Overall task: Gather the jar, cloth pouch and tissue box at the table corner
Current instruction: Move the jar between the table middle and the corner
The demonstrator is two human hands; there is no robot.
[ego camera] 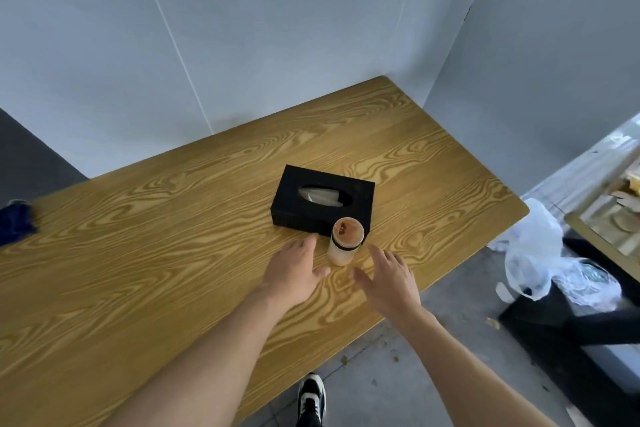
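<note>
Near the right end of the tabletop (173,218), the jar (345,242) stood upright, touching or nearly touching the front of the black tissue box (322,201); which of the two could not be told from this angle. By my reading, those two were already gathered, though they sat toward the middle of that end, not tight in a corner. The cloth pouch was the piece left: the dark blue bundle (15,224) at the far left edge was probably it, well apart from the others.

The jar lay between your two hands. Your left hand (294,274) hovered just beside it, fingers (309,242) spread and released, tips pointing at the box's near edge. Your right hand (389,277) hung on the other side, fingers (377,253) likewise loose and empty. Neither hand touched the jar.
</note>
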